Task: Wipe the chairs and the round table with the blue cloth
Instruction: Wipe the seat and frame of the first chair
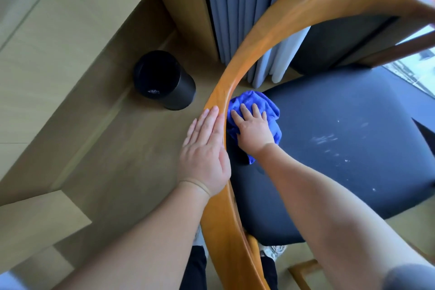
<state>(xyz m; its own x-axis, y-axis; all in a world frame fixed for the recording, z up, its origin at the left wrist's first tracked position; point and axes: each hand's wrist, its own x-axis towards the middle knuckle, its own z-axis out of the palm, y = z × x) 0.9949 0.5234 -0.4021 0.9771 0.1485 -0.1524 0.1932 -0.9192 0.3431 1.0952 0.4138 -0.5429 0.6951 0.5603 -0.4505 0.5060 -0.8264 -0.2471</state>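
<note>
Seat wipe | our right hand (253,129), fingers spread flat, presses the blue cloth (255,101) on the chair seat (341,106) beside the rail (235,73) | our left hand (204,148) rests straight-fingered on that rail | risk: the ungripped, bunched cloth slips and we miss the white specks (326,139).

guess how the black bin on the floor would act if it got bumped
The black bin looks tall and narrow, so a bump near its rim would probably tip it. It seems almost empty, only a small scrap at the bottom, so likely light. Being round, it could roll once down.
</note>
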